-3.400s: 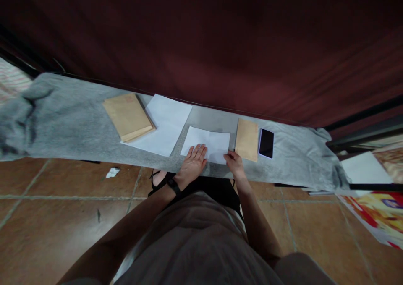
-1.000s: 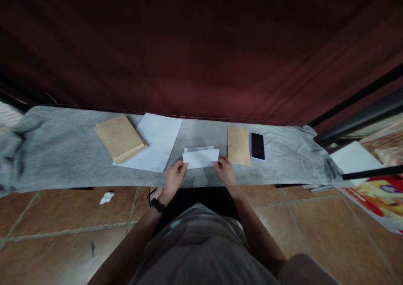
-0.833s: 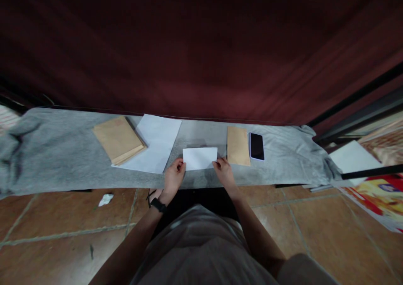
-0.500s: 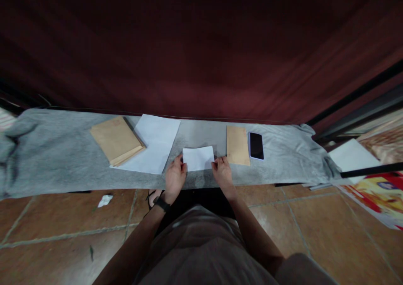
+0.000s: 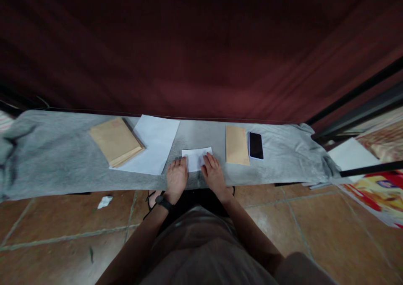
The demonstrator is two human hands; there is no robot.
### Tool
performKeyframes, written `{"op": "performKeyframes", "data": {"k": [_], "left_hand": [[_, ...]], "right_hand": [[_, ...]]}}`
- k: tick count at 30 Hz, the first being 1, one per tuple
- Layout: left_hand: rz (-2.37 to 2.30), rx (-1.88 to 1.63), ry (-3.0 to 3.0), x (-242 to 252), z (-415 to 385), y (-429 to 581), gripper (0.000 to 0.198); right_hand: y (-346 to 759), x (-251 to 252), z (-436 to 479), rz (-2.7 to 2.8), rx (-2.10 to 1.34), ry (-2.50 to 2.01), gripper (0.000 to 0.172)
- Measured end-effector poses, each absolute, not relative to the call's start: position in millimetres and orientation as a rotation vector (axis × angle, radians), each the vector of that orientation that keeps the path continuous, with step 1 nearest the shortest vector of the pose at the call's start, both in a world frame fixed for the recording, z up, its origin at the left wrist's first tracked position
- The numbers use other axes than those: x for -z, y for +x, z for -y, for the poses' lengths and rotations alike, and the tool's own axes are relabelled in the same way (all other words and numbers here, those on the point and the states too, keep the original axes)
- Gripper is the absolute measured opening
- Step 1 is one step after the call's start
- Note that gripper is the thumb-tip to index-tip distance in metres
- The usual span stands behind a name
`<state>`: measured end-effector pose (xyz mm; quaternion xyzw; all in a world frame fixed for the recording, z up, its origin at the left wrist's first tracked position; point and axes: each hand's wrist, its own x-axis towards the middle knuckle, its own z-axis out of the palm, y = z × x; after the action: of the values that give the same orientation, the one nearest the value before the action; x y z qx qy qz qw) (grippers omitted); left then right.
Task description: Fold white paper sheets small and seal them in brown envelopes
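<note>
A small folded white paper [image 5: 195,160] lies on the grey cloth in front of me. My left hand [image 5: 176,176] rests palm down at its left edge, fingers stretched forward and the thumb side touching the paper. With its fingers spread, my right hand [image 5: 214,174] lies over the right part of the paper, fingertips pressing on it. Neither hand grips anything. To the right of the paper lies a brown envelope [image 5: 237,145], and beside that a phone [image 5: 256,145] with a dark screen.
Large white sheets [image 5: 157,138] lie left of my hands, partly under a stack of brown envelopes [image 5: 116,140]. The grey cloth [image 5: 59,155] covers a narrow table against a dark red curtain [image 5: 201,66]. Black bars [image 5: 374,169] stand at the right.
Both hands have gone from holding the paper's side edges to lying flatter. My right hand has moved left onto the paper, which now rests flatter on the cloth.
</note>
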<state>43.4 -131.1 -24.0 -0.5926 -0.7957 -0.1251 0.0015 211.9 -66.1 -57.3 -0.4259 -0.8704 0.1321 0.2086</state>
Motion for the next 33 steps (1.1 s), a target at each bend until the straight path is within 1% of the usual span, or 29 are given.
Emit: {"op": "performKeyframes", "data": {"k": [5,8,12,18,27,33], "left_hand": [[2.445,0.462,-1.864,23.6,125.0,47.5,0.042],[2.358,0.557,-2.004,31.3,115.1,59.1,0.043],[2.322,0.616,-2.17,48.5,106.0,77.1,0.055],[2.379,0.578,-2.077,59.8,116.1,72.1,0.065],[2.417,0.61,-1.965,60.8,128.2,52.4,0.064],[2.416,0.593,-1.973,62.0,128.7,53.2,0.063]], "right_hand": [[208.2,62.7,72.3,2.463,-0.329,-1.225,0.049],[207.9,63.4,72.7,2.475,-0.311,-1.244,0.05],[208.5,63.6,74.0,2.51,-0.279,-1.247,0.05],[215.1,62.4,77.3,2.494,-0.277,-1.266,0.052],[211.9,58.7,73.5,2.403,-0.319,-1.228,0.051],[200.8,59.4,80.4,2.503,-0.322,-1.123,0.052]]}}
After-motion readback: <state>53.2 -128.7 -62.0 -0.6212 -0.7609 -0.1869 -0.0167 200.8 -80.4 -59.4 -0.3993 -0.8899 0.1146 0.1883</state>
